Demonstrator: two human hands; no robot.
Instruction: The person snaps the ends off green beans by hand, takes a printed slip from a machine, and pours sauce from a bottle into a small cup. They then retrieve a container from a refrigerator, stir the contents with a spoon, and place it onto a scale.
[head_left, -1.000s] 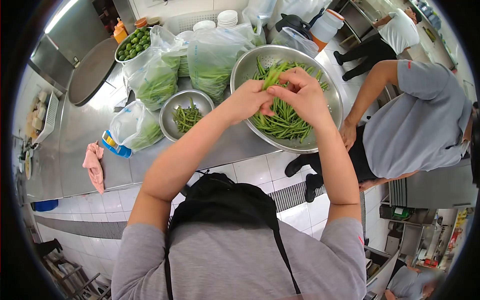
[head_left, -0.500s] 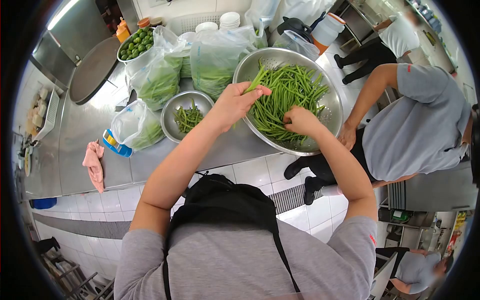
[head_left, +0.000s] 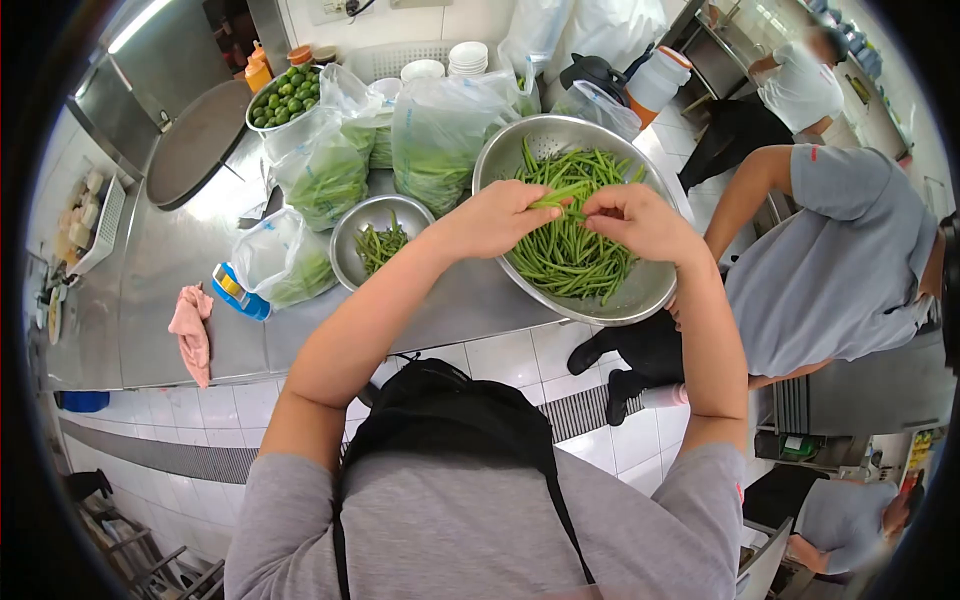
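Observation:
A large steel colander [head_left: 640,302] full of green beans [head_left: 570,250] sits on the steel counter [head_left: 160,270]. Above it my left hand [head_left: 495,218] and my right hand [head_left: 640,222] meet, each pinching an end of a small bunch of green beans [head_left: 561,193]. To the left stands a small steel bowl [head_left: 352,225] with a few trimmed bean pieces in it.
Clear bags of beans [head_left: 435,135] stand behind the bowls, one [head_left: 275,262] lies left. A bowl of limes [head_left: 285,95], stacked white bowls [head_left: 467,55], a pink cloth [head_left: 190,330] and a blue-yellow object [head_left: 235,292] are around. A person in grey [head_left: 850,250] leans on the counter at right.
My right hand has risen out of the colander with beans and joined my left hand, which moved slightly right; both now hold one bunch.

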